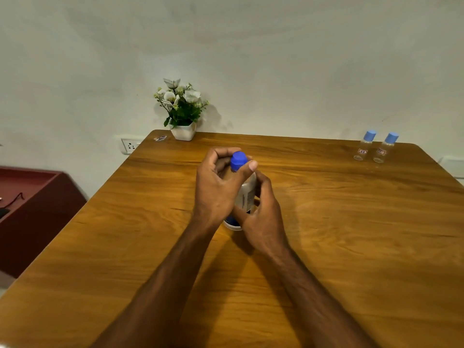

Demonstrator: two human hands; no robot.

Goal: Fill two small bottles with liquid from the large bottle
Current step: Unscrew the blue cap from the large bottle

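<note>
The large bottle [247,194], white with a label, stands upright on the wooden table [351,222] near its middle. Its blue cap [238,160] is on the neck. My left hand [218,182] is curled around the cap, thumb and fingers pinching it. My right hand [263,217] wraps the bottle's body from the right and hides most of it. Two small clear bottles stand at the far right of the table, both with light blue caps on: one [364,146] on the left, the other [383,148] beside it. They are well away from both hands.
A white pot of artificial flowers [182,109] stands at the table's far edge against the wall. A small wrapper [160,138] lies at the far left corner. A wall socket [130,146] sits behind it. A dark red cabinet [37,209] is left of the table.
</note>
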